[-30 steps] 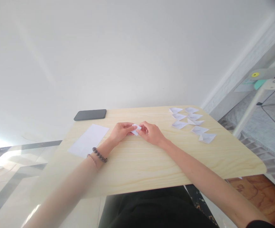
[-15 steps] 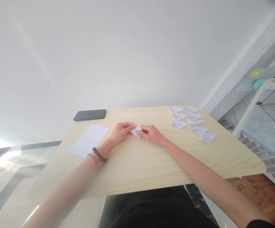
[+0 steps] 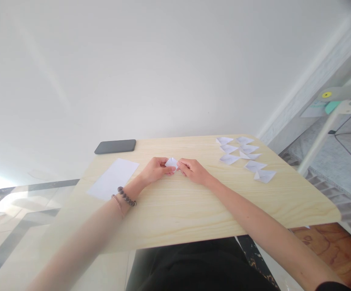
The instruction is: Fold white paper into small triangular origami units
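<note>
Showing a wider diamond face than half a second ago on the small folded white paper piece point(image 3: 171, 163), apparently mid-shaping. Held over the pale wooden counter point(image 3: 175, 202), pinched by the left hand point(image 3: 155, 170) and the right hand point(image 3: 194, 171) at opposite sides. Near a flat white paper sheet point(image 3: 114, 176) (well apart from eight pointed folded white papers point(image 3: 265, 176))

Prob. a home: plain wht. wall point(image 3: 163, 72), lt. wood tbl. point(image 3: 187, 214), tiled flr. point(image 3: 17, 246)

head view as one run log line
left hand: holding folded white paper | right hand: pinching its right edge | table left: white sheet, dark phone | table right: paper boats
</note>
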{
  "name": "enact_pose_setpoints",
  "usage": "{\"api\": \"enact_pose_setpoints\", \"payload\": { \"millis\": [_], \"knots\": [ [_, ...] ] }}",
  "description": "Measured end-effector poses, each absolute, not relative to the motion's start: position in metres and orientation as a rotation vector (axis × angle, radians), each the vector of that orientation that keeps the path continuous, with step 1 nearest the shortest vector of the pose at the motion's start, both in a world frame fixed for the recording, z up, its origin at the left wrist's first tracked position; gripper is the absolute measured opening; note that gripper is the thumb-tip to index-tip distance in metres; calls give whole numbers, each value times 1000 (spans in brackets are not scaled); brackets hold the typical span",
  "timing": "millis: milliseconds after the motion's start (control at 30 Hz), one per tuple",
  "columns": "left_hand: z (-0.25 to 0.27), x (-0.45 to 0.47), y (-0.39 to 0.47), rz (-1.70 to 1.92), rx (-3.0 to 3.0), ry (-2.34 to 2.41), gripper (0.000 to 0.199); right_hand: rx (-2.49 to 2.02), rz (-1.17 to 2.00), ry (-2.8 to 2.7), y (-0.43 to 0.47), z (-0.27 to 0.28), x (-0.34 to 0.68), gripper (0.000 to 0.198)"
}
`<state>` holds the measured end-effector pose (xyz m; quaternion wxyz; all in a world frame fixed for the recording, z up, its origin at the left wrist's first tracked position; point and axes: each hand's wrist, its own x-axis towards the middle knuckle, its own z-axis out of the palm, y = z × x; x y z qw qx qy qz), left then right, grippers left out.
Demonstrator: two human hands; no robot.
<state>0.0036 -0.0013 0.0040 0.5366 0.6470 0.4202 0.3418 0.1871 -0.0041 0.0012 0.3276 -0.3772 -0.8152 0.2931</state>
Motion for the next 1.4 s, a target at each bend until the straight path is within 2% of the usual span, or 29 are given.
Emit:
{"api": "enact_pose_setpoints", "payload": {
  "millis": [300, 633, 967, 1400],
  "knots": [
    [9, 7, -6, 886, 1480, 954, 39, -1044, 845, -2012, -3, -2, 187, 33],
    [10, 7, -9, 784, 1728, 1027, 28, -978, 640, -2164, -2, -2, 186, 31],
    [8, 13, -9, 959, 1581, 1030, 41, -1061, 592, -2122, -1, -4, 188, 31],
    [6, 5, -4, 933, 1672, 1043, 34, -932, 615, -2235, -2, -2, 190, 32]
  ]
}}
